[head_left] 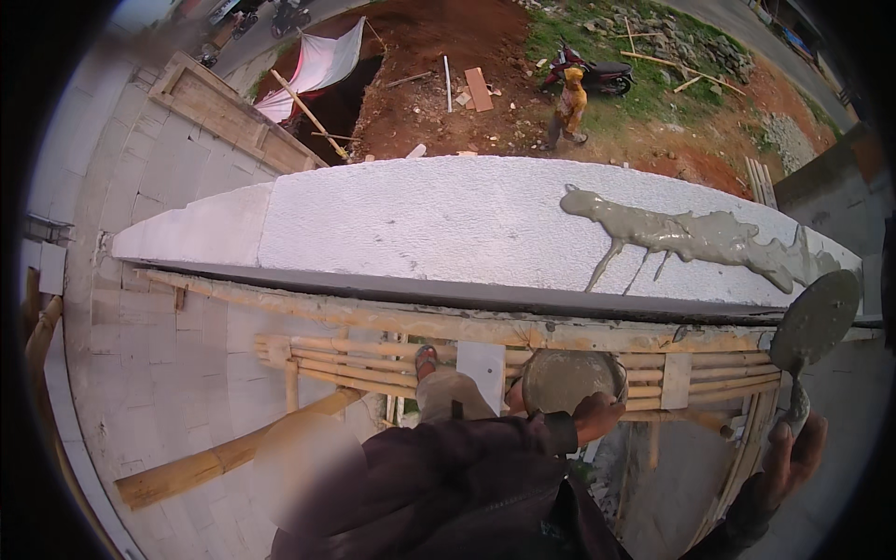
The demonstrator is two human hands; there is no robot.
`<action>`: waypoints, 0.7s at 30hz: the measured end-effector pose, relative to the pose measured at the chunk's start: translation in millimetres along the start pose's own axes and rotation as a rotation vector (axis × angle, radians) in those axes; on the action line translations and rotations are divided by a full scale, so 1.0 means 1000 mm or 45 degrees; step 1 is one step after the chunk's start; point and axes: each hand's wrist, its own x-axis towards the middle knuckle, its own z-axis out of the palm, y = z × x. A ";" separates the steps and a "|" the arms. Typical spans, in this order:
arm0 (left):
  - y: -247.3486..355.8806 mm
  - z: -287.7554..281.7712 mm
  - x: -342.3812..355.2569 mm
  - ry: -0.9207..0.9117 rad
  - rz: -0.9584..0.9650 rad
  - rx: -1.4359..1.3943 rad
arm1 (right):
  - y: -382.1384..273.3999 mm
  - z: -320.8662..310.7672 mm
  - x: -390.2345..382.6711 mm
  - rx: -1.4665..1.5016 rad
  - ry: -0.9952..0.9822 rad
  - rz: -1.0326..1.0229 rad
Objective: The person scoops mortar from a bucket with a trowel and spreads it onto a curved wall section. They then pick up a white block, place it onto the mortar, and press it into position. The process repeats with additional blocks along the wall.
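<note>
A wall of pale lightweight blocks (411,224) crosses the view, with a thick, dripping streak of grey mortar (681,229) on its right half. My right hand (791,455) grips the handle of a mortar-coated trowel (815,313), whose rounded blade is raised at the wall's right end. Below the wall, my left hand (599,416), at the end of a dark sleeve, is closed on the rim of a round bucket (565,373) with grey mortar inside.
A bamboo platform (336,369) lies beneath me, my foot (425,359) on it. Block walls (177,373) and a wooden frame (215,117) stand at left. Beyond are a person in yellow (571,103), motorbikes (607,77), rubble (700,51) and a pit under a sheet (322,65).
</note>
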 end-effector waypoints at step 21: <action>0.018 0.048 -0.006 -0.093 0.184 -0.010 | 0.193 0.189 -0.162 -0.333 -0.411 0.251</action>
